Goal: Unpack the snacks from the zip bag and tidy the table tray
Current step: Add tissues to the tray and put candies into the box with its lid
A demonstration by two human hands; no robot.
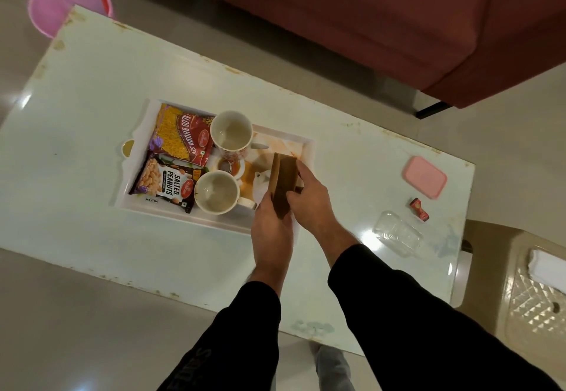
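On the glossy white worktop, the white tray holds packets reading "SALTED PEANUTS" and "ALOO BHUJIA SEV" beside two cups, while the left hand and right hand both grip a brown, flat wooden-looking block, partly hiding a small white pot.

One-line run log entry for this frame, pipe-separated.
hands: left hand and right hand hold brown block over tray | tray: two snack packets, two mugs

You see a maroon sofa along the top, glossy pale floor below, pink bucket upper left.
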